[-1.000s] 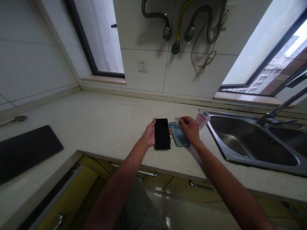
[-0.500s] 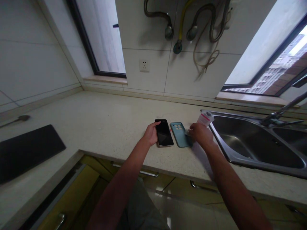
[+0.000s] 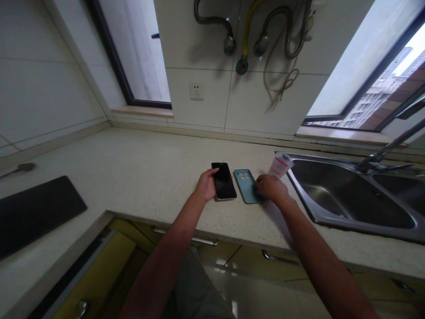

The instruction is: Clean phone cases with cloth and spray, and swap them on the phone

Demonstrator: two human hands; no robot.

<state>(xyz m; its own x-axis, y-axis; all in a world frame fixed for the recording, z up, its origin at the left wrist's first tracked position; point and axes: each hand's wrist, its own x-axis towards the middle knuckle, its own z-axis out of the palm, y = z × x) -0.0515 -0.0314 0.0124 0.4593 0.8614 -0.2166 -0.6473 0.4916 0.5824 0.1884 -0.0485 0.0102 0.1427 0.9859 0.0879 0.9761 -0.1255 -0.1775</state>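
A smartphone (image 3: pixel 225 184) with a dark screen lies face up on the counter. My left hand (image 3: pixel 206 184) grips its left edge, thumb over the upper corner of the screen. Just to its right is a teal phone case (image 3: pixel 247 188), with its camera cutouts at the top left. My right hand (image 3: pixel 270 187) is closed over the case's right side; its fingertips are turned away, so what they hold cannot be made out. Behind that hand a whitish translucent packet (image 3: pixel 280 164) with red print lies near the sink.
A steel double sink (image 3: pixel 303 212) with a faucet (image 3: pixel 375 161) is set into the counter (image 3: pixel 149 173) at the right. On the left are a black flat board (image 3: pixel 40 210) and a brush-like tool (image 3: pixel 25 167). Yellow drawers (image 3: pixel 239 259) run below the front edge.
My right hand has shifted slightly left over the phone case, and the greyish thing seen by its fingers is now hidden. My left hand stays on the phone. The whole view has shifted a little.
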